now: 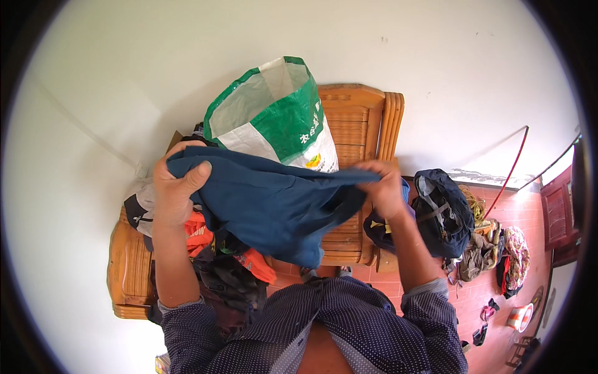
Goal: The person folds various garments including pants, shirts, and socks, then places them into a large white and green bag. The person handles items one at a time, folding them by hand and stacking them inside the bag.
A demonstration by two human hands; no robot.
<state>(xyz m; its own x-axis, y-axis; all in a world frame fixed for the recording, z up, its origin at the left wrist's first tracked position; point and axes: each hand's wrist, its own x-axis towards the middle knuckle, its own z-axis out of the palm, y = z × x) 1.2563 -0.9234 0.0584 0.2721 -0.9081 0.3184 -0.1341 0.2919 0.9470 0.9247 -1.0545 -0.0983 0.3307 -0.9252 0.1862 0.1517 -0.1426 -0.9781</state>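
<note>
A dark blue cloth garment (pixel 261 201) hangs stretched between my two hands, in front of my chest. My left hand (pixel 180 175) grips its gathered left end, thumb on top. At the other end, my right hand (pixel 383 187) pinches a narrow fold; that hand is slightly blurred. The lower part of the garment hangs loose, with a dark opening near the right. Just beyond it a green and white woven plastic sack (pixel 289 126) stands with its mouth wide, printed with writing. The garment hides the sack's lower part.
The sack stands on a wooden bench (pixel 348 131) against the white wall. Mixed clothes (pixel 229 276) pile up at the left. To the right are a dark backpack (pixel 441 215), heaped clothes (pixel 481 252), a red pole (pixel 509 170) and a striped bucket (pixel 520 318) on the tiled floor.
</note>
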